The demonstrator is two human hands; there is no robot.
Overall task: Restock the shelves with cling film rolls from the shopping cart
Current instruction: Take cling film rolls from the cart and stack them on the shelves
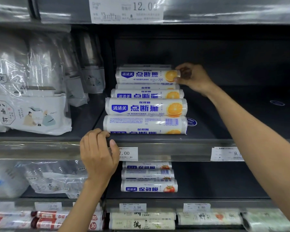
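Several white cling film rolls with blue lettering and an orange slice picture lie in a row running back into the dark middle shelf [157, 139]. The rearmost upper roll [147, 76] sits on top of others, and my right hand [192, 77] grips its right end with curled fingers. The front roll [145, 125] lies barcode up at the shelf lip. My left hand [98, 154] rests on the shelf's front edge just left of the front roll, fingers curled over the rail.
Bagged cups [30, 113] fill the shelf's left side. Right of the rolls the shelf floor is bare dark metal. Price tags [128, 154] hang on the rail. Tomato-print rolls [149, 185] lie on the shelf below, more packs under that.
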